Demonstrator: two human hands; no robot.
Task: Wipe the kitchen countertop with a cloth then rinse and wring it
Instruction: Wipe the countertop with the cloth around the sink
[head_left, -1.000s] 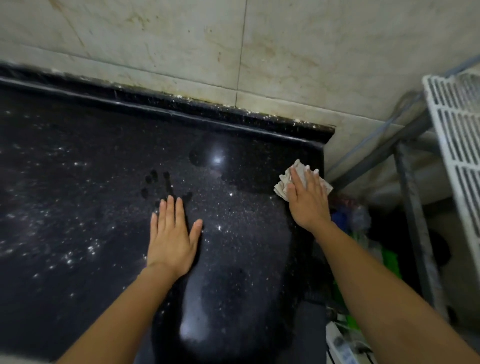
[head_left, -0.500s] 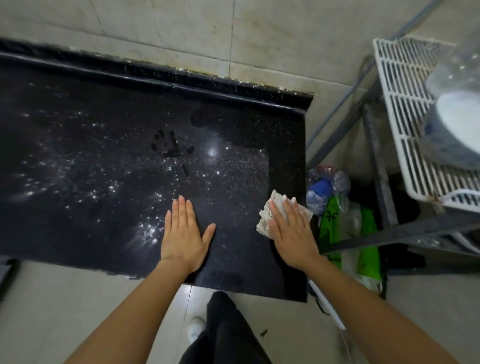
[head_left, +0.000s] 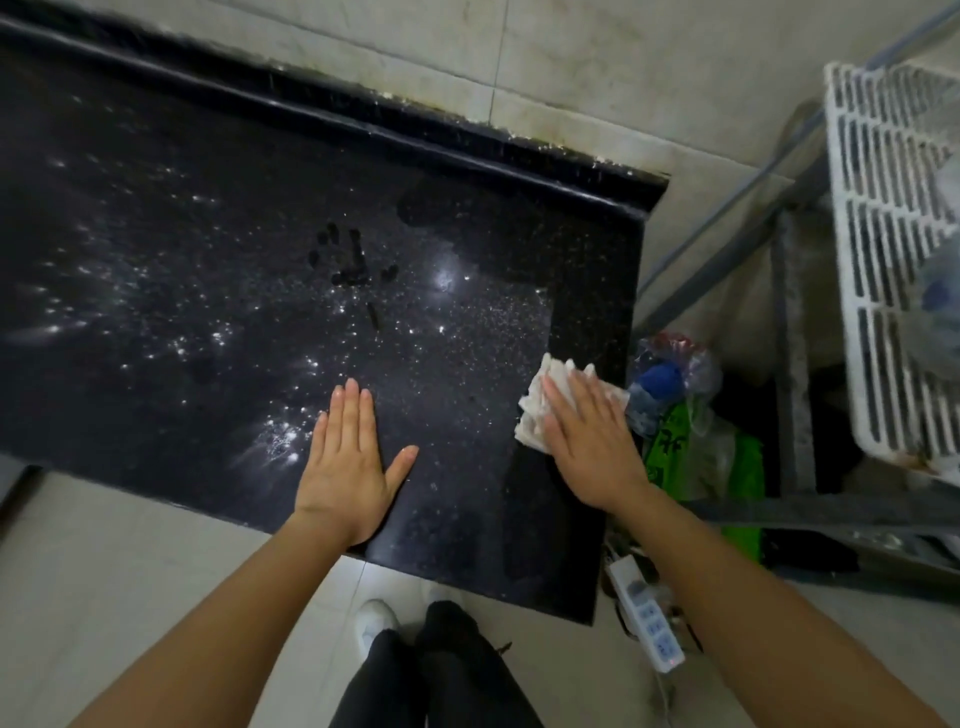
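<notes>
- A black speckled stone desk (head_left: 208, 234) fills the left and centre of the view. Its surface glints with scattered points of light, and a raised lip (head_left: 363, 124) runs along the back.
- Pale tiled wall (head_left: 597, 62) rises behind the desk, with grime along the seam where the two meet.
- Light tiled floor (head_left: 104, 597) shows below the desk's front edge.
- A white slatted rack (head_left: 883, 260) stands at the far right, set on a grey metal frame (head_left: 787, 364).
- The person's legs, in dark trousers (head_left: 431, 675), stand at the bottom centre, with one white shoe (head_left: 375, 621) showing.
- Plastic bags (head_left: 691, 431), some clear and some green, are bunched on the floor just beside the desk's right end.
- The left hand (head_left: 349, 457) lies palm down on the desk near its front edge. Its grip is open: fingers straight and together, thumb spread out, holding nothing.
- The right hand (head_left: 587, 441) lies flat near the desk's right edge. Its grip is also open, with straight fingers pressing down on the cloth.
- The cloth (head_left: 535, 410), white and crumpled into folds, sits on the desk beneath the right hand's fingers, close to the right edge, and sticks out past the fingertips and to the left.
- A white power strip (head_left: 647, 613) lies on the floor below the desk's right front corner.
- Dark marks shaped like a handprint (head_left: 350, 260) sit on the desk well beyond the left hand.
</notes>
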